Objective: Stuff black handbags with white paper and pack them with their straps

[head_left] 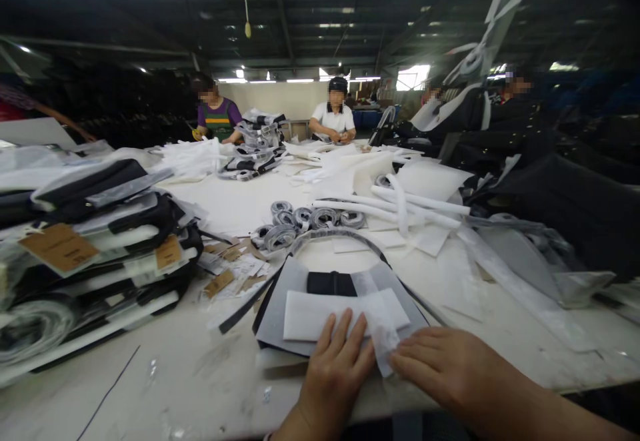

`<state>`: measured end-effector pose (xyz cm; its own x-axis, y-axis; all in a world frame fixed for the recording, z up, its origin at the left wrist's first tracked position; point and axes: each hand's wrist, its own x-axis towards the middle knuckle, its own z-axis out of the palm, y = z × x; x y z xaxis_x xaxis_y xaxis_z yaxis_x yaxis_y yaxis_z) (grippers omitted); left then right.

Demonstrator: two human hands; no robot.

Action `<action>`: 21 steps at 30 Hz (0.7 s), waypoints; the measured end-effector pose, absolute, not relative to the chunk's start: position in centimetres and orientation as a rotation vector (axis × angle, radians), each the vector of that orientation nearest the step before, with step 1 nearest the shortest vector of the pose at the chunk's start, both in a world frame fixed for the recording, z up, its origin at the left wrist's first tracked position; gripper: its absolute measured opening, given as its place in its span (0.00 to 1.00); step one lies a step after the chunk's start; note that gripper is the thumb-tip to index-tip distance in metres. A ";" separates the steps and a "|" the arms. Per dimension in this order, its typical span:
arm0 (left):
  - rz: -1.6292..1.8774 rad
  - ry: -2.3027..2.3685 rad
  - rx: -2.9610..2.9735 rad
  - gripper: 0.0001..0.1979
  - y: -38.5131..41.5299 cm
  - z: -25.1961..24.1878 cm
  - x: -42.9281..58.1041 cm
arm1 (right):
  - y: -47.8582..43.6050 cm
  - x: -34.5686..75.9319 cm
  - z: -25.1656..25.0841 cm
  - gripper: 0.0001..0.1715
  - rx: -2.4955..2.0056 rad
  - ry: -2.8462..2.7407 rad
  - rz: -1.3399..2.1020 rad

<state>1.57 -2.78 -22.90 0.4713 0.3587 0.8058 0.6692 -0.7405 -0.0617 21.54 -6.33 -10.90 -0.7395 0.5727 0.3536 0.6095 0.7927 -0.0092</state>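
A: What lies in front of the person?
B: A grey bag (295, 274), flat on the worktop (210, 354) near its front edge, its dark strap (333, 233) arching away at the top. A white sheet (305, 318) lies across the bag's lower part, and a translucent strip (383, 331) crosses the sheet towards its right end.

A: And the hands?
B: The left hand (337, 358) has its fingers spread, laid on the sheet and grasping nothing. The right hand (447, 368) has its fingers together at the strip's lower end; whether they pinch it, I cannot tell.

A: How is this best done?
B: In my judgement, let the left fingers press lightly and evenly so the sheet cannot slide, and smooth the strip outward with the right. A hard tug could crease the strip or skew the sheet.
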 end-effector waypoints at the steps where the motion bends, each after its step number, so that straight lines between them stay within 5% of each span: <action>1: -1.152 -0.864 -2.355 0.14 -2.8 -22.9 1.5 | -5.9 21.8 -10.9 0.12 -0.948 -2.654 0.014; 4: -1.145 -0.861 -2.352 0.14 -2.8 -22.9 1.5 | -2.7 22.6 -10.3 0.16 -1.194 -2.511 0.442; 7: -1.184 -0.852 -2.335 0.15 -2.8 -22.8 1.6 | 1.8 23.0 -10.4 0.17 -1.328 -2.346 0.518; 12: -1.237 -0.849 -2.294 0.14 -2.6 -22.9 1.8 | 7.5 22.8 -13.4 0.37 -1.405 -2.540 0.619; 21: -1.167 -0.878 -2.305 0.16 -2.6 -23.0 1.7 | 9.5 22.9 -14.7 0.14 -1.371 -2.569 0.749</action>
